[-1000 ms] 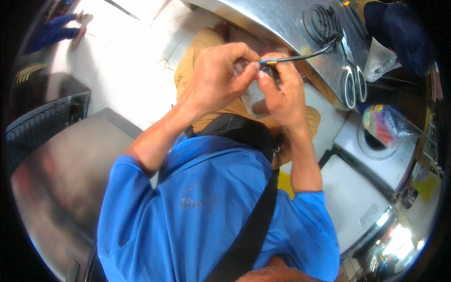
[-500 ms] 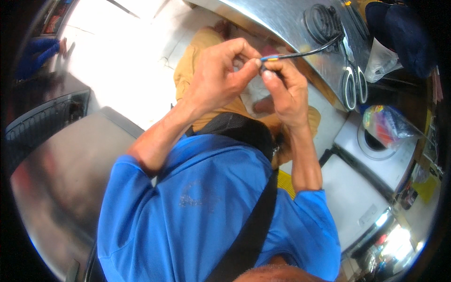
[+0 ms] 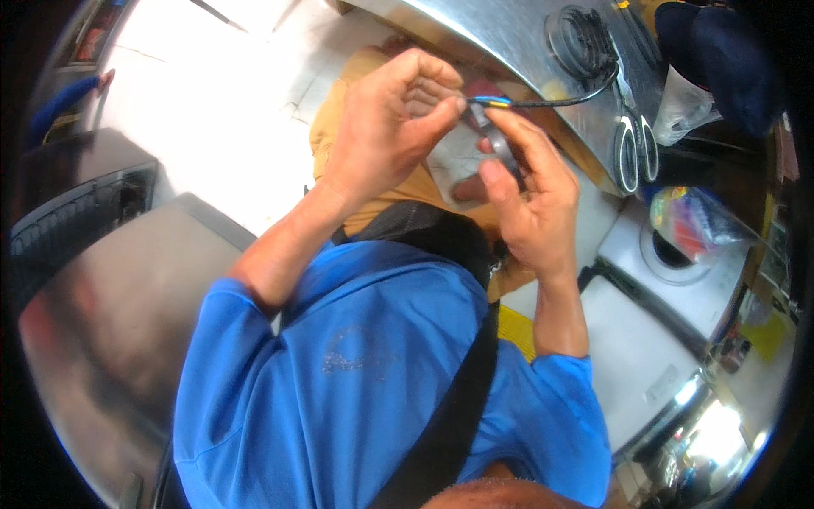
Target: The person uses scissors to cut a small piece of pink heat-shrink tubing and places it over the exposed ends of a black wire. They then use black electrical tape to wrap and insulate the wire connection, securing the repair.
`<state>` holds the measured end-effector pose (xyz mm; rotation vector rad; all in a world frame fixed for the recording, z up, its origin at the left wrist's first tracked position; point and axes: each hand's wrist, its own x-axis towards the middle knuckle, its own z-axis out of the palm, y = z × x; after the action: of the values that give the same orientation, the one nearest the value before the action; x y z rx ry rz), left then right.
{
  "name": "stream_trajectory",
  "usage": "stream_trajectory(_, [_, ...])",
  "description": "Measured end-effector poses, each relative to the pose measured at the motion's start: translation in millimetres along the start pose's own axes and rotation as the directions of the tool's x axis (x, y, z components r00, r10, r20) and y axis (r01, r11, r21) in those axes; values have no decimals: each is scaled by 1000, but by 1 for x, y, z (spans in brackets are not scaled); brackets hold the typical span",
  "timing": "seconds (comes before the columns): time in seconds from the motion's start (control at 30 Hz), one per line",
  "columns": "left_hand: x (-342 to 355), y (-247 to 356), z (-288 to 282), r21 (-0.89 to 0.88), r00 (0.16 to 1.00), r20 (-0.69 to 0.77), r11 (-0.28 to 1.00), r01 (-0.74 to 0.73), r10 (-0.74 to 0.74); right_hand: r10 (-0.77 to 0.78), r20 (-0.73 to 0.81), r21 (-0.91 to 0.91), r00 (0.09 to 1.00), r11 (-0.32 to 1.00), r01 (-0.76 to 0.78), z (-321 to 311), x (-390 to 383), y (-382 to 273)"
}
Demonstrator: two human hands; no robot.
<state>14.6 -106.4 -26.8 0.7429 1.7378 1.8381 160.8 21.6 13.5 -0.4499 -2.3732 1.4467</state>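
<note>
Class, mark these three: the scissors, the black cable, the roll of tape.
scissors [image 3: 628, 153], head view, on a white handle loop
black cable [image 3: 560, 102], head view, on the run toward the coil
roll of tape [image 3: 500, 148], head view, on its dark rim between the fingers

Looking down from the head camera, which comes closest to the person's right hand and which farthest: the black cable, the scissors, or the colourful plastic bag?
From the right hand:
1. Black cable, its end pinched at the fingers.
2. Scissors, on the metal table to the right.
3. Colourful plastic bag, farther right and lower.
</note>
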Motion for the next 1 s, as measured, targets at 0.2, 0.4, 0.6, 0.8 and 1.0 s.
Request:
stream_trajectory(0.2, [-2,1,1,148,987,-54,979,-141,150,-91,-74,-87,993,993,85,-6,9,-25])
stream_trajectory(0.4, [-6,8,0,298,933,35,887,-353,359,-14,148,-402,989,913,73,-16,77,-45])
stream_trajectory(0.6, [-13,9,6,345,931,-3,875,-340,364,248,251,-603,936,796,-49,0,122,-65])
stream_trajectory(0.8, [-9,8,6,356,969,-18,907,-225,247,-139,93,-371,986,914,164,-12,88,-52])
stream_trajectory(1.0, [-3,3,6,137,997,41,989,53,-59,71,78,-364,994,931,-38,-20,18,-8])
